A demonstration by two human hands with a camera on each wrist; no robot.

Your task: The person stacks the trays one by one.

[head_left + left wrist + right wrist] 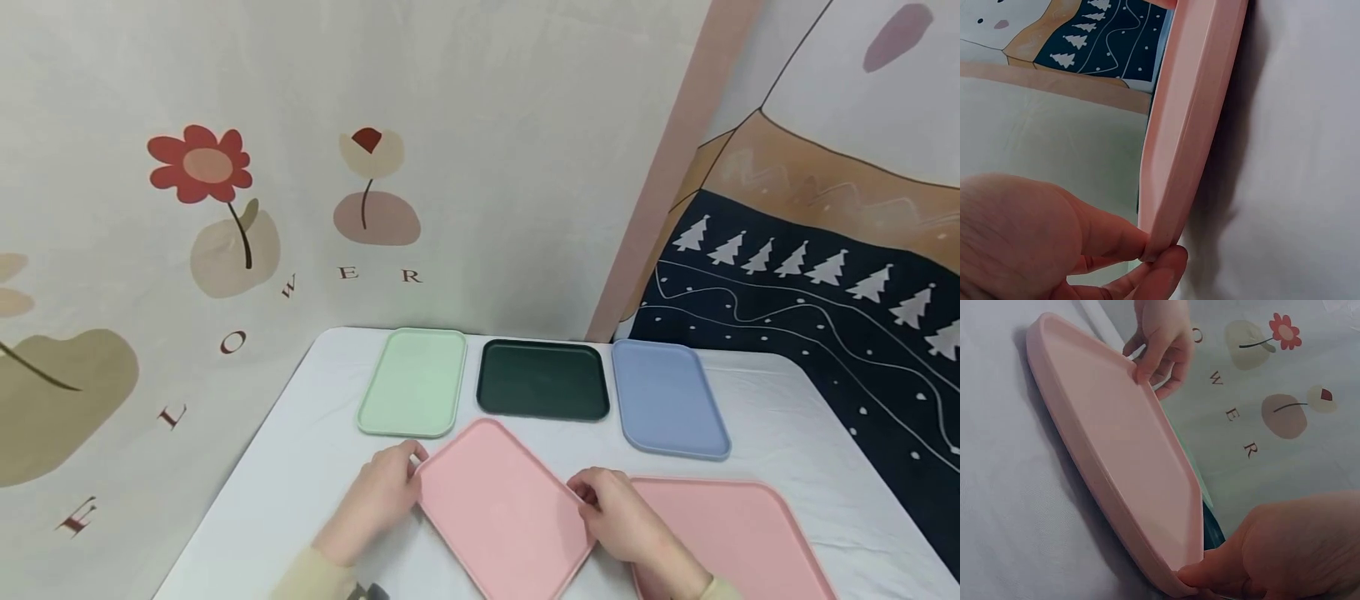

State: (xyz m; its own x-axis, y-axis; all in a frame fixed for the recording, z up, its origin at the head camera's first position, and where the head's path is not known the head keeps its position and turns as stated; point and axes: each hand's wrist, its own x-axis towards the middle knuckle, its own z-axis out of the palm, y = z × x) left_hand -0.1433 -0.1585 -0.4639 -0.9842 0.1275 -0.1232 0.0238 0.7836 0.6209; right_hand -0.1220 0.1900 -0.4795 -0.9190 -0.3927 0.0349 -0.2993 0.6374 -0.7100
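Note:
Both hands hold a pink rectangular tray point(502, 508), turned cornerwise in the head view. My left hand point(386, 487) pinches its left corner, thumb on the rim and fingers beneath in the left wrist view. At the right corner, my right hand point(615, 512) grips the rim, its thumb over the edge in the right wrist view. A shadow lies along the underside of the tray point(1191, 125) in the left wrist view, where it is raised off the white cloth. Right of it, partly behind my right forearm, lies a larger pink tray point(735, 533).
Along the back of the white-covered table point(285, 467) lie a light green tray point(414, 383), a dark green tray point(543, 380) and a blue tray point(670, 398). A printed curtain point(510, 167) with flowers and letters hangs behind, beside a dark tree-patterned fabric point(787, 308) at right.

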